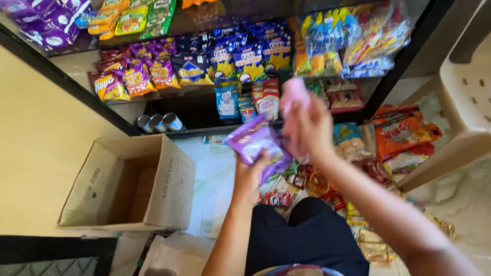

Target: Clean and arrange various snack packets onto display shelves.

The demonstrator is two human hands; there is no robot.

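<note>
Holding purple packet (255, 143), pink packet (294, 94), both hands

Two bare forearms enter from the bottom of the frame, no sleeves visible on either. Left hand (249, 174) sits just left of centre; its forearm runs down to the bottom edge, slim and straight. Right hand (307, 128) sits at centre, blurred; its forearm runs to the lower right corner and looks thicker near the camera. No rings, watch or bracelets seen on either wrist. Dark navy garment (307, 235) covers the lap or leg at bottom centre, plain, smooth cloth. A strip of patterned cloth (302, 270), reddish and blue, shows at the very bottom edge; pattern too blurred to read.
</note>
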